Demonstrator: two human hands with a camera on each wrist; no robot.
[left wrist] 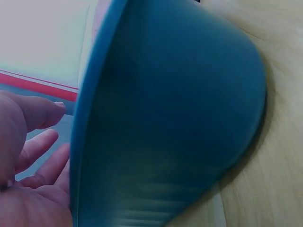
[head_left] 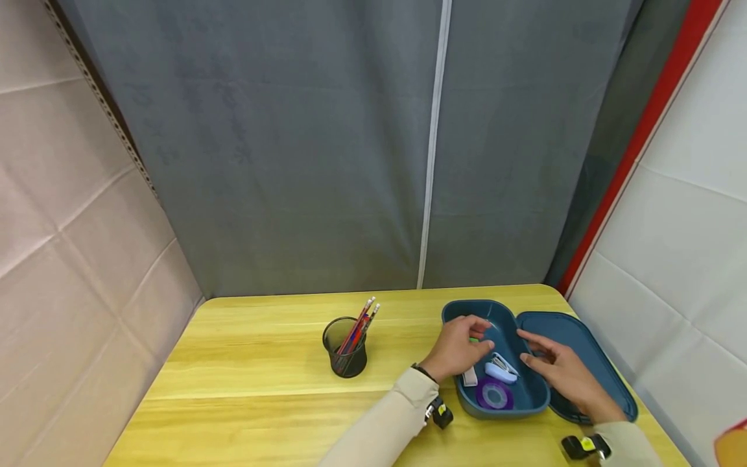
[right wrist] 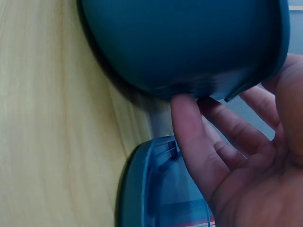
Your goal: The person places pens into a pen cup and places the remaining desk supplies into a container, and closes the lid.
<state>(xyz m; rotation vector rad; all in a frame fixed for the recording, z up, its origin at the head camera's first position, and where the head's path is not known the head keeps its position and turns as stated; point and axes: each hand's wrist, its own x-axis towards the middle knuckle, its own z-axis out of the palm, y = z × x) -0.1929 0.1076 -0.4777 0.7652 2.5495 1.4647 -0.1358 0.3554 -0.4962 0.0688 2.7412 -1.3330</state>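
A dark blue plastic box (head_left: 528,395) stands on the table's right side. Inside lie a light blue stapler (head_left: 500,371), a purple tape roll (head_left: 495,394), a small white item (head_left: 469,377) and a bit of something green (head_left: 473,340), mostly hidden by my left hand. That left hand (head_left: 461,347) reaches over the box's left rim, fingers loosely bent, nothing visible between them. My right hand (head_left: 563,371) is at the box's right side, and its relaxed fingertips (right wrist: 183,106) touch the outer wall. The matching blue lid (head_left: 574,334) lies beneath and beyond this hand.
Left of the box stands a black mesh pen cup (head_left: 349,363) holding several pencils (head_left: 358,327). The wooden table (head_left: 245,383) meets a grey curtain (head_left: 315,162) at the back. White panels flank both sides, and an orange-red object (head_left: 732,444) shows at the lower right edge.
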